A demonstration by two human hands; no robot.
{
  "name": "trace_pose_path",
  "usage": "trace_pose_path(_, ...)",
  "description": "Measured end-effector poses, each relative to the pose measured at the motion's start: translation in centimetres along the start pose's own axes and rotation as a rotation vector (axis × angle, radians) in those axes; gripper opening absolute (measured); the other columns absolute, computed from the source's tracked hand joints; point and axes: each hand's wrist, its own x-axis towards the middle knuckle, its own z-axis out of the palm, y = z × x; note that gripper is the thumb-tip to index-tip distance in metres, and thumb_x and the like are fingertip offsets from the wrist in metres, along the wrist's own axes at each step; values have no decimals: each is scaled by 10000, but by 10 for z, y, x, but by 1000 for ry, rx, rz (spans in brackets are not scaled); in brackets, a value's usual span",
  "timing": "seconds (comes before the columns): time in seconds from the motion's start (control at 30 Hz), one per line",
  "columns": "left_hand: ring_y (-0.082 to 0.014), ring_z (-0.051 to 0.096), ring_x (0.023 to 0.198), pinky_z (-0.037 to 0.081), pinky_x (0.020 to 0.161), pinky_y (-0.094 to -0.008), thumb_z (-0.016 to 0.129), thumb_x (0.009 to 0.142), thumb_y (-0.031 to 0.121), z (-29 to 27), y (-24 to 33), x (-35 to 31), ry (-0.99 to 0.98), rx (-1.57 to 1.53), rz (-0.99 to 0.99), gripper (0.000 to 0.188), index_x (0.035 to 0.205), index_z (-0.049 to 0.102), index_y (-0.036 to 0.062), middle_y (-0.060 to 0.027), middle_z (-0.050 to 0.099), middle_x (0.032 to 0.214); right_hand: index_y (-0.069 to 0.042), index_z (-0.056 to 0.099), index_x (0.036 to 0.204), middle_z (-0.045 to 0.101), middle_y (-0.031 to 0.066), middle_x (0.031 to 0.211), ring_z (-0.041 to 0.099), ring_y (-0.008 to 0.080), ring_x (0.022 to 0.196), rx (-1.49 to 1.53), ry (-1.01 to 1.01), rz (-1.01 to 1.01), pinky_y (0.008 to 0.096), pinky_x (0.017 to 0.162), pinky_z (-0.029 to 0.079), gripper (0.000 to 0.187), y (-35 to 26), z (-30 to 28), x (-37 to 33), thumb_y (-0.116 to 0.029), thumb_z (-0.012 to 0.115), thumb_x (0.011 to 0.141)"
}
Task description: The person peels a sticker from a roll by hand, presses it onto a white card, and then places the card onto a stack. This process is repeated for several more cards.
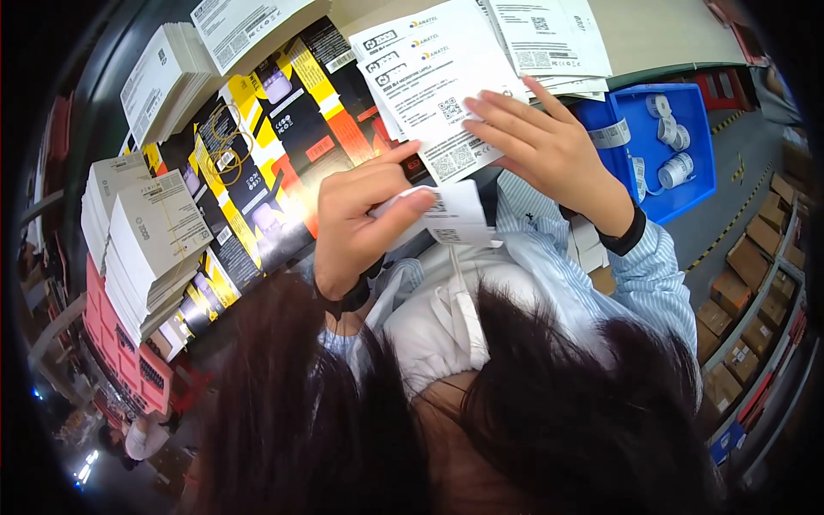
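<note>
My left hand (356, 219) pinches a small folded white leaflet (446, 219) between thumb and fingers, just above my chest. My right hand (536, 146) lies with fingers spread on a fanned pile of white printed sheets (425, 81) at the table's near edge. Flat black, yellow and orange printed box blanks (266, 146) lie to the left of both hands. My dark hair fills the lower part of the view.
Stacks of folded white leaflets (146, 249) stand at the left, with more stacks (167, 73) at the upper left. A blue bin (665, 150) holding white label rolls sits at the right. Cardboard boxes (738, 283) line shelves at far right. Red crates (120, 352) are lower left.
</note>
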Motion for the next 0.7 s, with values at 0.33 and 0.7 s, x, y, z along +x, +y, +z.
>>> trace_pose_path(0.33,-105,471,515,424,945,-416,596,761,23,4,2,-3,199,-52,-38,168,630,531,-60,-45,419,505,-61,619,1034,611,86,1090,585,217,1023,-69,435,-103,409,932,426,258,58,-28,-12,-140,588,791)
trace_pose_path(0.7,-121,422,473,437,923,-406,625,769,62,26,-2,12,272,-32,-53,170,652,558,-41,-58,441,505,27,613,1017,635,123,1027,589,240,1017,149,551,232,393,943,401,264,41,-13,-34,-78,631,776)
